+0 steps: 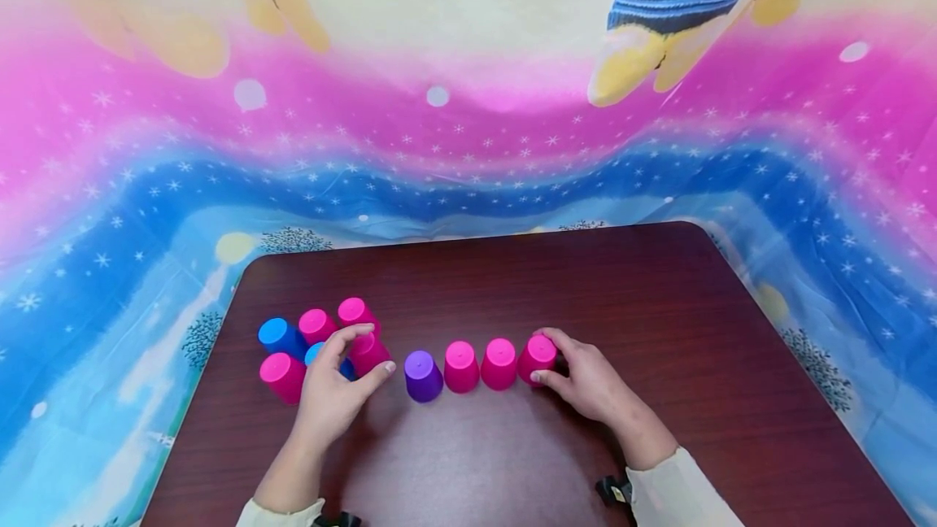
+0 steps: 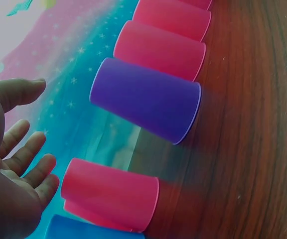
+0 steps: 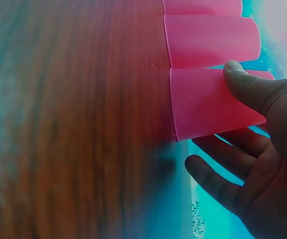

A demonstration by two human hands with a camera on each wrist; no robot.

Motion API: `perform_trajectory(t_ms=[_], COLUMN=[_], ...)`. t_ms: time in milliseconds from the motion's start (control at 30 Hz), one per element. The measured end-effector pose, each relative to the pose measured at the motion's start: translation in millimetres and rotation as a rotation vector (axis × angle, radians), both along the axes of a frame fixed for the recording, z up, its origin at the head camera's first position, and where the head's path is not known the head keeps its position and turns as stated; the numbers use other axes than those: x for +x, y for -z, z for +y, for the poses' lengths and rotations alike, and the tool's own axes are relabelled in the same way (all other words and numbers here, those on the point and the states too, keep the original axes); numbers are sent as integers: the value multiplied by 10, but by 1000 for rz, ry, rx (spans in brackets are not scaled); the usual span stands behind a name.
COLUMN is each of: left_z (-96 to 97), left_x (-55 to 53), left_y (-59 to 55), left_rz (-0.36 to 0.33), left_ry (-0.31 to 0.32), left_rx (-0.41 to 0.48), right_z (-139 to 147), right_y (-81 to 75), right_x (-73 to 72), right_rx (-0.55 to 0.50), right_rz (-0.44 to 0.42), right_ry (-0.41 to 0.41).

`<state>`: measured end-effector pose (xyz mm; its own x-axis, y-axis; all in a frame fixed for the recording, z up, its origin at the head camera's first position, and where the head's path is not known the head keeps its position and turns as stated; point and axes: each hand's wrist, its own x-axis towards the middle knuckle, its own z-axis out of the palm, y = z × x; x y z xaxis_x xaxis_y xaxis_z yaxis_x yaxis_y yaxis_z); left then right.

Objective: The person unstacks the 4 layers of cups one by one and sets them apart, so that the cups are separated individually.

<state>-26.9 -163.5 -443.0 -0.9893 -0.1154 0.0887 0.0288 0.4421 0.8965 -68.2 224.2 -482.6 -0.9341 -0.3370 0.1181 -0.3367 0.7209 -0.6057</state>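
A row of upside-down cups runs across the middle of the table: a purple cup (image 1: 423,376) at its left end, then pink cups (image 1: 461,366). My right hand (image 1: 591,381) holds the pink cup at the right end (image 1: 538,359), thumb on its near side and fingers round the far side. My left hand (image 1: 333,389) hovers with fingers spread over the group of cups at the left, nearest a pink cup (image 2: 111,191). No cup lies between its thumb and fingers in the left wrist view. Part of a blue cup (image 1: 315,352) is hidden behind that hand.
More upside-down cups stand in the left group, among them a blue cup (image 1: 281,337) and pink cups (image 1: 283,376). The dark brown table (image 1: 586,283) has rounded far corners. A patterned cloth backdrop (image 1: 439,145) hangs behind and beside it.
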Motion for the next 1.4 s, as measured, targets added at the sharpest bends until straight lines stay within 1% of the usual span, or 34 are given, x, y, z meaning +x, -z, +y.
perform_trajectory(t_ms=[167, 300, 467, 567, 700, 933, 1033, 1167, 1400], left_z=[57, 85, 133, 172, 224, 298, 320, 346, 384], left_x=[-19, -26, -21, -25, -30, -52, -68, -89, -97], left_y=[34, 57, 49, 47, 72, 141, 184, 239, 335], left_rz=[16, 25, 45, 52, 23, -51, -59, -52, -63], left_ry=[22, 36, 46, 53, 58, 87, 101, 114, 113], left_rx=[-13, -3, 2, -10, -32, -12, -18, -29, -47], right_z=[4, 6, 6, 8, 6, 3, 0, -3, -9], right_y=[-1, -6, -12, -17, -11, 0, -2, -9, -12], right_x=[-7, -13, -16, -15, -18, -12, -8, -3, -3], right_rx=[2, 5, 8, 6, 8, 2, 2, 4, 1], right_rz=[-2, -6, -6, -3, 1, -7, -9, -13, -16], right_ry=[-2, -2, -4, 0, -1, 1, 3, 6, 8])
